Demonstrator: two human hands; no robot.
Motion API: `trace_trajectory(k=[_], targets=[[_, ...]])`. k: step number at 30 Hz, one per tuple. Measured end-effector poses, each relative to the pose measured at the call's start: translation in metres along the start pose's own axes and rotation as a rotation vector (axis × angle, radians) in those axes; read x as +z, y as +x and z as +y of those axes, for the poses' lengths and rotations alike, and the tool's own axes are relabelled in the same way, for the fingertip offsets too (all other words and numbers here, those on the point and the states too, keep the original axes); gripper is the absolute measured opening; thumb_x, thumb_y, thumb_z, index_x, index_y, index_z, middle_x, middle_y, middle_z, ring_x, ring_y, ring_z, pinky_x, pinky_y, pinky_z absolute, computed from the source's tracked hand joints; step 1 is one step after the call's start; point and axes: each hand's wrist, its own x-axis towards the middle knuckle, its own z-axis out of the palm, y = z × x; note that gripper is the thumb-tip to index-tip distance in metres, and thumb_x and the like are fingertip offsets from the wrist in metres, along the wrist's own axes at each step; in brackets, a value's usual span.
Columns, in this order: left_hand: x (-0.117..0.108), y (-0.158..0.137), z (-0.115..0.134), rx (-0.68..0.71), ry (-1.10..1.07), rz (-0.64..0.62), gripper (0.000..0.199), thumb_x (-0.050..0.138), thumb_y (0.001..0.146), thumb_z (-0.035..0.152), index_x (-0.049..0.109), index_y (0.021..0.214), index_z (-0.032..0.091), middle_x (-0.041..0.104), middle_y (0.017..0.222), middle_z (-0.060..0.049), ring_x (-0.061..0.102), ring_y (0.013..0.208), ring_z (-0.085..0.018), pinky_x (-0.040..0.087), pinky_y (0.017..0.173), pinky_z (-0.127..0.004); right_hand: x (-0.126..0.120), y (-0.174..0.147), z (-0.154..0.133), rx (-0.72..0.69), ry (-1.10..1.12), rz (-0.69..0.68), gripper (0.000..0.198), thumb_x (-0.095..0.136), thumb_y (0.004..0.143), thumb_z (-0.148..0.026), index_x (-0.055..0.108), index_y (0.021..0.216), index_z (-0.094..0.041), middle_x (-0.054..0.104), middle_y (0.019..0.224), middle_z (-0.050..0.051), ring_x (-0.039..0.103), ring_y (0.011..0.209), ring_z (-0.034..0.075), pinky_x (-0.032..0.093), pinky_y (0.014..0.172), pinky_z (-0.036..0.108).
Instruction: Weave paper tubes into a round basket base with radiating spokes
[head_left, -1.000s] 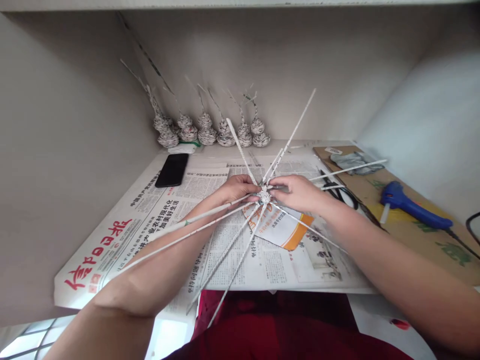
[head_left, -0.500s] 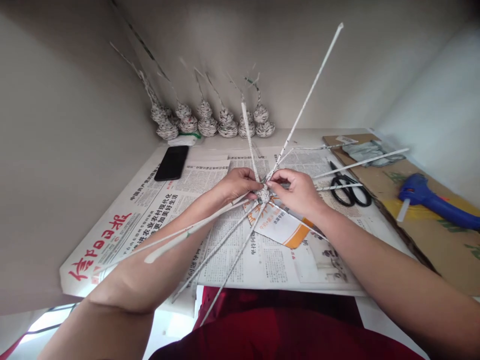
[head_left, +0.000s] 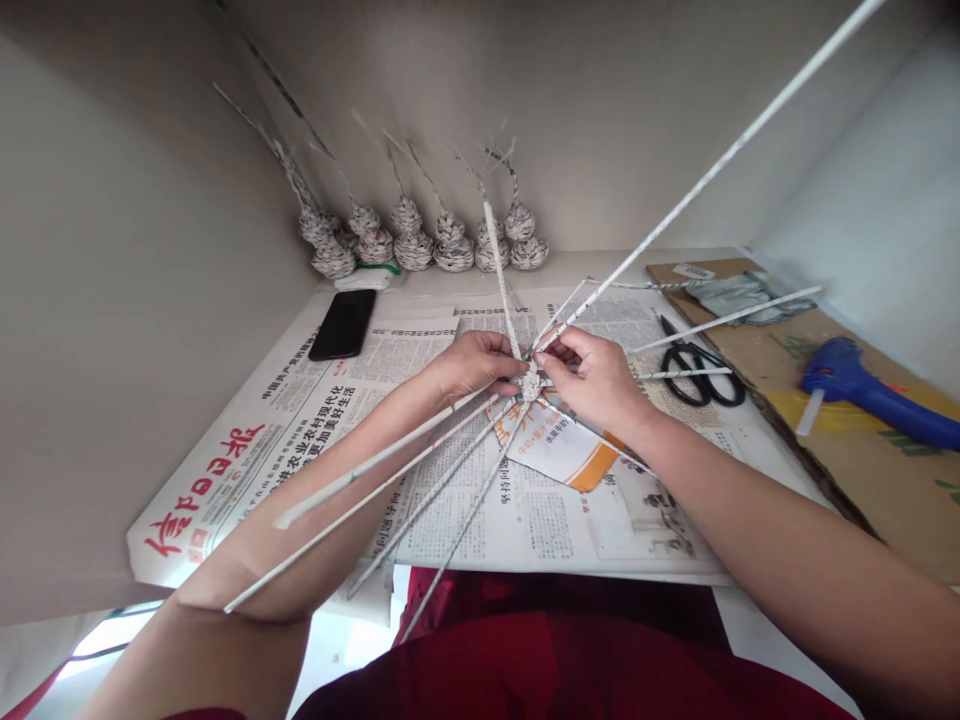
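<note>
A small knot of woven paper (head_left: pixel 530 384) sits between my hands, with several long rolled-paper strips radiating from it. My left hand (head_left: pixel 480 362) is closed around the left side of this weaving, fingertips at the knot. Strips pass beneath that hand and over my left forearm. My right hand (head_left: pixel 587 368) pinches a long white paper strip (head_left: pixel 697 185) close to the knot; the strip slants up to the far right. Another strip (head_left: pixel 497 265) stands up behind the knot. Under the weaving lies a white and orange printed card (head_left: pixel 559 462).
Newspaper (head_left: pixel 300 430) covers the table. Several gourd-shaped woven paper pieces (head_left: pixel 412 238) stand along the back wall. A black phone (head_left: pixel 343 325) lies at left. To the right are black-handled scissors (head_left: pixel 701 372), a blue glue gun (head_left: pixel 862 390) and cardboard (head_left: pixel 840 490) with a grey cloth (head_left: pixel 750 300).
The long strip in my right hand has swung from steeply upright down toward the right. A thin strip over my left forearm has shifted lower and apart from the thicker one.
</note>
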Motion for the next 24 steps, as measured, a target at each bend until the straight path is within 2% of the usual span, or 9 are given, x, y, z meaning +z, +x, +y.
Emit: trace_trajectory(k=[5, 12, 18, 21, 24], targets=[[-0.0014, 0.001, -0.0018, 0.011, -0.019, -0.019, 0.02, 0.076, 0.066, 0.006, 0.056, 0.069, 0.009, 0.06, 0.058, 0.002, 0.06, 0.051, -0.007, 0.053, 0.054, -0.02, 0.0, 0.0005, 0.0012, 0.012, -0.012, 0.012, 0.008, 0.059, 0.079, -0.025, 0.065, 0.082, -0.02, 0.065, 0.07, 0.001, 0.059, 0.063, 0.015, 0.045, 0.062, 0.028], [-0.0003, 0.001, 0.0013, -0.044, -0.137, -0.015, 0.018, 0.075, 0.066, 0.003, 0.059, 0.071, 0.009, 0.064, 0.067, 0.0, 0.063, 0.058, -0.007, 0.056, 0.063, -0.02, 0.0012, 0.0018, 0.0043, 0.039, 0.02, 0.044, 0.008, 0.059, 0.079, -0.027, 0.063, 0.082, -0.021, 0.065, 0.07, 0.001, 0.058, 0.062, 0.015, 0.045, 0.06, 0.027], [0.0023, 0.0008, -0.0014, 0.02, -0.005, 0.048, 0.026, 0.079, 0.063, 0.007, 0.053, 0.063, 0.011, 0.055, 0.053, 0.004, 0.058, 0.048, -0.007, 0.053, 0.053, -0.02, 0.0023, 0.0006, 0.002, 0.04, -0.009, 0.025, 0.009, 0.059, 0.079, -0.028, 0.064, 0.081, -0.021, 0.065, 0.069, 0.001, 0.057, 0.059, 0.014, 0.044, 0.059, 0.027], [0.0055, -0.0005, -0.0026, 0.101, 0.07, 0.09, 0.023, 0.075, 0.066, 0.006, 0.053, 0.064, 0.012, 0.052, 0.05, 0.005, 0.053, 0.044, -0.006, 0.051, 0.046, -0.019, 0.0026, 0.0011, 0.0021, 0.059, -0.01, 0.026, 0.007, 0.06, 0.078, -0.027, 0.063, 0.077, -0.021, 0.065, 0.067, 0.001, 0.056, 0.058, 0.014, 0.044, 0.059, 0.027], [0.0067, -0.0007, -0.0034, 0.123, 0.062, 0.086, 0.02, 0.072, 0.069, 0.005, 0.053, 0.067, 0.011, 0.054, 0.052, 0.005, 0.054, 0.045, -0.006, 0.051, 0.046, -0.019, 0.0042, 0.0032, 0.0061, 0.089, 0.048, 0.042, 0.007, 0.06, 0.077, -0.026, 0.06, 0.073, -0.02, 0.064, 0.068, 0.001, 0.058, 0.06, 0.014, 0.044, 0.058, 0.026]])
